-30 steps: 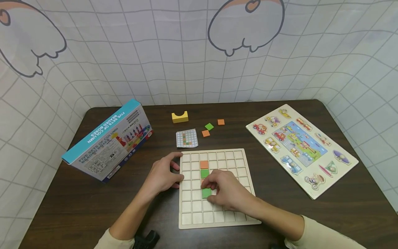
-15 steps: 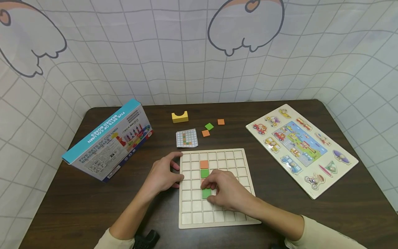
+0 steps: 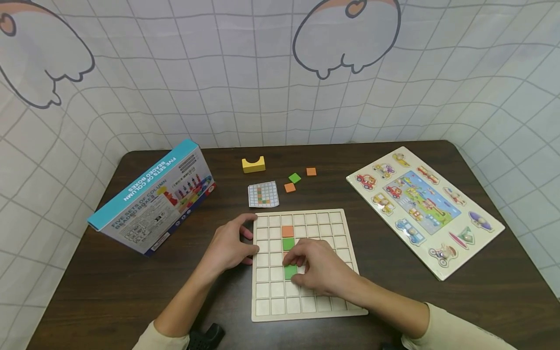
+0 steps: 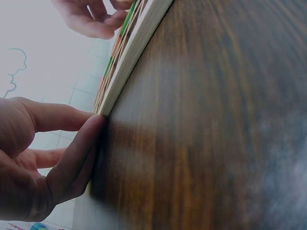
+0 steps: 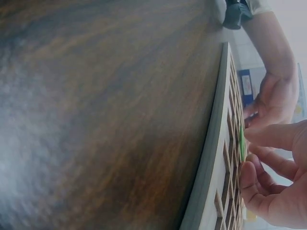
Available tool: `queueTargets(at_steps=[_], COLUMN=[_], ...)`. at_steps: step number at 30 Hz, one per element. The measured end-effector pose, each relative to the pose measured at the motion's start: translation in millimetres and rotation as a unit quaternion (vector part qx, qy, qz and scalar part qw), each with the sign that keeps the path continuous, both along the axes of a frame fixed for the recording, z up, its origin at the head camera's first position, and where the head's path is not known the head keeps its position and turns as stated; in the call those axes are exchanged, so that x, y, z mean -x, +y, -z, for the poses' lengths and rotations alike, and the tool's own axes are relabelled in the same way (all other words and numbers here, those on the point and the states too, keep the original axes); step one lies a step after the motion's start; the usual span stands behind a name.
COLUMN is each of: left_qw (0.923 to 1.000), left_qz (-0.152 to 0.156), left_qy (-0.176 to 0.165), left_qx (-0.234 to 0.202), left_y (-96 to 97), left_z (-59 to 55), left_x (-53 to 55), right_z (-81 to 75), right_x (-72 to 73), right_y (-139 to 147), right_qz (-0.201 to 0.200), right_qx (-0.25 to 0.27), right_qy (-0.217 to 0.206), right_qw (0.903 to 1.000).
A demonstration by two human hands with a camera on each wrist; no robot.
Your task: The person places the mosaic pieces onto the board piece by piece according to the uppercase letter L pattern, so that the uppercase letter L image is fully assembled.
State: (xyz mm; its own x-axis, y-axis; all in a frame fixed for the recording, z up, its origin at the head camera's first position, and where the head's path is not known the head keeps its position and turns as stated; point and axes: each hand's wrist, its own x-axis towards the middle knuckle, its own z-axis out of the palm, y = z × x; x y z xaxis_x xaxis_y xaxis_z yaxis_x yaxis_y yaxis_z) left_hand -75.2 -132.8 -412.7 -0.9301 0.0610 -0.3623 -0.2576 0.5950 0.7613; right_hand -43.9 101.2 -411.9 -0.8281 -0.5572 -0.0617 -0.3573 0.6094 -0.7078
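A pale wooden grid board (image 3: pixel 277 307) lies on the dark table. Down one column sit an orange square tile (image 3: pixel 287 231), a green tile (image 3: pixel 288 244), a mostly covered orange tile and a lower green tile (image 3: pixel 290 272). My right hand (image 3: pixel 321 267) pinches that lower green tile by its edges, with fingers above and thumb below; the right wrist view catches a green sliver (image 5: pixel 242 143) between the fingertips. Along the board's left edge, thumb and fingers of my left hand (image 3: pixel 228 247) touch the rim, and the left wrist view shows the fingertips (image 4: pixel 93 122) against its corner.
Behind the board lie a pattern card (image 3: pixel 263 194), two loose orange tiles (image 3: pixel 311 171), a loose green tile (image 3: pixel 294 178) and a yellow arched block (image 3: pixel 253 165). A toy box (image 3: pixel 157 199) stands left. A picture puzzle board (image 3: pixel 424 211) lies right.
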Motion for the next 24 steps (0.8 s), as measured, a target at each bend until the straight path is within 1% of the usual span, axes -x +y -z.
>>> queueTargets(at_steps=[5, 13, 19, 24], left_qw=[1.0000, 1.0000, 1.0000, 1.0000], left_qz=[0.000, 0.001, 0.001, 0.000], left_qy=[0.000, 0.002, 0.000, 0.000], left_qx=[0.002, 0.003, 0.005, 0.006], left_y=[0.2, 0.2, 0.3, 0.6], left_z=[-0.1, 0.5, 0.5, 0.3], left_x=[-0.3, -0.3, -0.1, 0.0], right_z=[-3.1, -6.2, -9.9, -11.9], right_x=[4.2, 13.5, 24.5, 36.7], right_y=[1.7, 6.6, 9.7, 11.1], right_qz=[0.000, 0.016, 0.038, 0.055], right_qx=[0.001, 0.017, 0.014, 0.004], right_qy=[-0.005, 0.004, -0.012, -0.012], right_qw=[1.0000, 0.9997, 0.9991, 0.9984])
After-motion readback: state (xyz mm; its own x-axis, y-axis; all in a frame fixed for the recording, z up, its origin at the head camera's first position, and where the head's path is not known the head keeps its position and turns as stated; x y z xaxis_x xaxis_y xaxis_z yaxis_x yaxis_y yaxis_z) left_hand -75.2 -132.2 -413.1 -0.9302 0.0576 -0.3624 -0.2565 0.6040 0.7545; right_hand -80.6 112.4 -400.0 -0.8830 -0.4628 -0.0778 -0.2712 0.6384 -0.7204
